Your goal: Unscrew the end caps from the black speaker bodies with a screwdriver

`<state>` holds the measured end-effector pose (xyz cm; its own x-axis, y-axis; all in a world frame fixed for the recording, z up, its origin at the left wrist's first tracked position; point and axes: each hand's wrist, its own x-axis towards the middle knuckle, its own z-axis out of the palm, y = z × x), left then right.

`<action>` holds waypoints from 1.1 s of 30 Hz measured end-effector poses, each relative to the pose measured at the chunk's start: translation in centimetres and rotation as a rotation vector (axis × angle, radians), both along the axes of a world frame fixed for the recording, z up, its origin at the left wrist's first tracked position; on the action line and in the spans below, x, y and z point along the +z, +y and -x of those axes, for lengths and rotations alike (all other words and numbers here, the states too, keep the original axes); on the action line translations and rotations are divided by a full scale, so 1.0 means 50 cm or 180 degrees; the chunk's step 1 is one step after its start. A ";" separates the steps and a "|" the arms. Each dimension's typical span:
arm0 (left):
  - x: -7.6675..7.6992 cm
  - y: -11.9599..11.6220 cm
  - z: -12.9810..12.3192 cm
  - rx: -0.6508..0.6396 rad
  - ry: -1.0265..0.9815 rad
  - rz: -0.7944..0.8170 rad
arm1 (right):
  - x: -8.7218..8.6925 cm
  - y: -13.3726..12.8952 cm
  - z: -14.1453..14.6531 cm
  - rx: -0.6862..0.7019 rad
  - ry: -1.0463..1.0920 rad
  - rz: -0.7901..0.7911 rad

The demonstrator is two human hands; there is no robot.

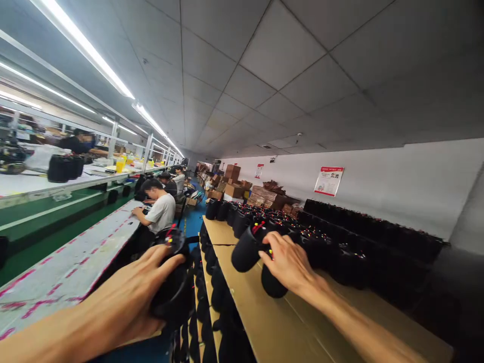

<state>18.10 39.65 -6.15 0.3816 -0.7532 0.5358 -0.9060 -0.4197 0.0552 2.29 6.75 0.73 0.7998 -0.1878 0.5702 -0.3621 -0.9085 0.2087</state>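
My left hand (pixel 151 277) is wrapped round a black cylindrical housing (pixel 176 287) with red and yellow wire ends at its top. My right hand (pixel 283 254) has its fingers bent at the rim of another black cylinder (pixel 245 249), which leans to the left and shows red wires at its open end. A further black cylinder (pixel 273 283) sits below my right palm, partly covered by it. Beneath them lies a brown cardboard sheet (pixel 260 315), with many similar black cylinders (pixel 313 244) crowded on its far side.
Layers of cardboard and black cylinders (pixel 217 287) are stacked below the sheet. A long white table (pixel 94 247) with pink marks runs along the left, where a person (pixel 161 206) in a white shirt works. Cardboard boxes (pixel 234 189) stand at the back.
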 end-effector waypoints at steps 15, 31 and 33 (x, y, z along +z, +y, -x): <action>0.104 -0.499 -0.277 -0.1363 0.0269 -0.0477 | 0.007 -0.295 -0.084 -0.1820 0.0191 -0.0190; 0.069 -0.562 -0.425 -0.1378 0.0882 -0.1305 | -0.046 -0.513 -0.431 -0.1756 0.0568 -0.0724; 0.071 -0.565 -0.429 -0.1451 0.0841 -0.1339 | -0.052 -0.525 -0.421 -0.1673 0.0495 -0.0778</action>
<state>39.55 11.39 -2.59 0.0541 -0.9941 0.0938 -0.9761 -0.0328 0.2148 23.36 -19.49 -1.89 0.6348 -0.6916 0.3445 -0.7578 -0.6444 0.1029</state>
